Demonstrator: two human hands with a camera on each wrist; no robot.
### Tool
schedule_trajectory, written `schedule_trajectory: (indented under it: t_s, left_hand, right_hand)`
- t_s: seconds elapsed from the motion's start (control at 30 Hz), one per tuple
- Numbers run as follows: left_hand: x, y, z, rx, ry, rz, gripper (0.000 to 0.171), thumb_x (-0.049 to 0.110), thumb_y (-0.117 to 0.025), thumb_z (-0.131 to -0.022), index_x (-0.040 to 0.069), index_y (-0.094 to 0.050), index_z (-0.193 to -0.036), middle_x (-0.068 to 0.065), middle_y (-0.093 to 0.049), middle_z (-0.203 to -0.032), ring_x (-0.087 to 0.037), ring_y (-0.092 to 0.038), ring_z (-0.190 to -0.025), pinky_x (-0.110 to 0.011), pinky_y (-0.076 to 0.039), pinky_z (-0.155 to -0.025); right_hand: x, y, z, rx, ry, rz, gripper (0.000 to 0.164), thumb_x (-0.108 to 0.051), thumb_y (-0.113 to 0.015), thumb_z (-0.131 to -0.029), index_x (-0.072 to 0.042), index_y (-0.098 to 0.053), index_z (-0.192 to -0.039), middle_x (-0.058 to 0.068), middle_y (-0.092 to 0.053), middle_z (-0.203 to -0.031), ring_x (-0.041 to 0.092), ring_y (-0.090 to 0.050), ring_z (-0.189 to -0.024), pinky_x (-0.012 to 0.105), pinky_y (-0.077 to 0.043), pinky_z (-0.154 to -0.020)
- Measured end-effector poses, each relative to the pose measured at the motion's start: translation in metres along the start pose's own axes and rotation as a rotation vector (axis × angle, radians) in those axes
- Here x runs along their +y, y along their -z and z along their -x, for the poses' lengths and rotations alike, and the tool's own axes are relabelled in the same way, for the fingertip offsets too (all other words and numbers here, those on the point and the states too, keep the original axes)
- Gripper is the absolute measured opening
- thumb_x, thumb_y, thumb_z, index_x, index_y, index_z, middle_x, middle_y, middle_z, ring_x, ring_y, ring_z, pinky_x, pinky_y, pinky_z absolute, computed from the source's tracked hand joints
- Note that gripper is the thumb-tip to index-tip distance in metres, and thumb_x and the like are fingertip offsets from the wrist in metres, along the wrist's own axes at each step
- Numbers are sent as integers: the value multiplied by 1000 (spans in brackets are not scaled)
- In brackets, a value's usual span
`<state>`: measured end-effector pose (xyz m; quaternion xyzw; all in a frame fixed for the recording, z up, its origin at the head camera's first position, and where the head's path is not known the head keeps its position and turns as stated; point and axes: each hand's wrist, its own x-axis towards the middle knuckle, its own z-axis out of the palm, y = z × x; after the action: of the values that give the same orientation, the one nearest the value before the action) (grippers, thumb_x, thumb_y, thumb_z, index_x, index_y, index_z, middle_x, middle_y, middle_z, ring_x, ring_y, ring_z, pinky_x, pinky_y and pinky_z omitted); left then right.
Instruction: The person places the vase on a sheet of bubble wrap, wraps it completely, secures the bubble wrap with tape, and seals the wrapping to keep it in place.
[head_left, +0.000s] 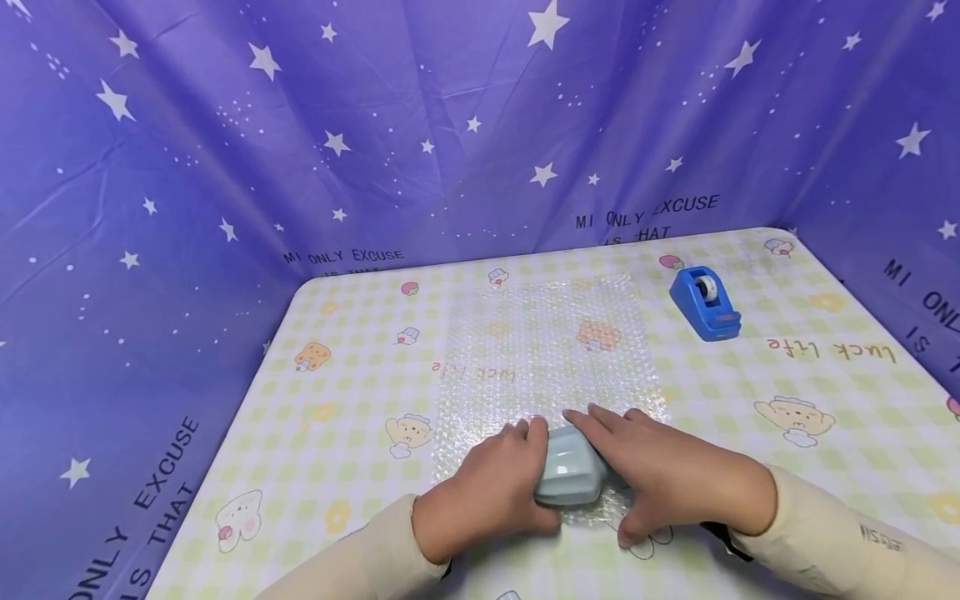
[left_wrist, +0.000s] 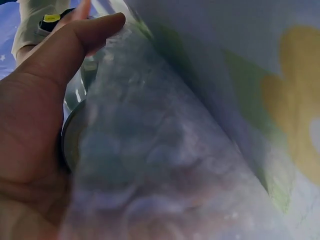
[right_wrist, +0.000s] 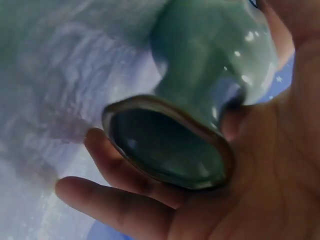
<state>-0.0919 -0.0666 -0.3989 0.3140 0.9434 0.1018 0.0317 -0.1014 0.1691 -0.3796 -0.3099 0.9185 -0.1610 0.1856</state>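
A glossy pale green ceramic vase (head_left: 572,467) with a flared, brown-rimmed mouth (right_wrist: 167,145) lies on its side on the near part of a clear bubble wrap sheet (head_left: 547,367). My left hand (head_left: 491,479) grips it at the base end, thumb on the near side. In the left wrist view, bubble wrap (left_wrist: 160,140) covers much of the vase, with the dark round base (left_wrist: 75,137) showing by my palm. My right hand (head_left: 675,467) is spread around the mouth end. Its long fingers (right_wrist: 115,202) are fairly straight and reach toward the wrap.
A blue tape dispenser (head_left: 705,304) with a roll of tape stands at the back right of the table. Pale checked cloth with cartoon prints (head_left: 360,400) covers the tabletop. Purple star-patterned curtains (head_left: 427,108) hang behind and at both sides.
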Motion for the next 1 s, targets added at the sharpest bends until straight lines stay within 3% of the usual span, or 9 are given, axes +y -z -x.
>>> schedule_trajectory:
  t_s: [0.07, 0.17, 0.43, 0.57, 0.8, 1.0]
  left_hand:
    - [1, 1, -1, -12, 14, 11, 83, 43, -93, -59, 7, -48, -118, -1, -58, -92, -9, -51, -71, -23, -44, -56]
    - [2, 3, -1, -17, 21, 15, 83, 42, -93, -58, 7, -48, -118, -2, -59, -92, -9, -52, -71, -23, -45, -56]
    - [0, 3, -7, -12, 31, 8, 78, 43, -91, -59, 7, -48, -114, 0, -57, -88, -9, -51, -68, -24, -45, -57]
    - [-3, 5, -11, -14, 43, 20, 78, 43, -91, -61, 6, -49, -115, 1, -56, -88, -9, -51, -67, -23, -44, -57]
    - [-10, 7, -22, -28, 58, 41, 78, 43, -91, -63, 6, -49, -117, 0, -57, -90, -9, -52, -67, -23, -44, -55]
    - [-15, 9, -32, -48, 76, 33, 83, 46, -93, -65, 5, -48, -122, -2, -60, -93, -11, -55, -68, -26, -46, -58]
  right_hand:
    - [0, -2, -1, 16, -5, 15, 135, -42, -100, -55, -18, -25, -164, 22, -37, -163, 44, -49, -133, 56, -46, -104]
    - [2, -4, -2, 52, 21, 54, 133, -39, -99, -55, -18, -26, -164, 19, -40, -161, 39, -53, -125, 51, -51, -96]
    - [14, 0, -8, 99, 106, 108, 123, -33, -94, -59, -19, -29, -163, -5, -45, -157, 19, -51, -112, 37, -52, -90]
    - [21, 2, -15, 104, 143, 86, 121, -31, -93, -60, -21, -30, -163, -8, -45, -157, 16, -50, -113, 37, -51, -92]
    - [33, 10, -29, 96, 170, 39, 117, -28, -90, -59, -20, -34, -161, -10, -44, -157, 18, -51, -123, 47, -44, -105]
    - [41, 12, -35, 104, 157, 65, 117, -31, -91, -60, -21, -33, -161, -10, -44, -157, 19, -51, -128, 43, -48, -103]
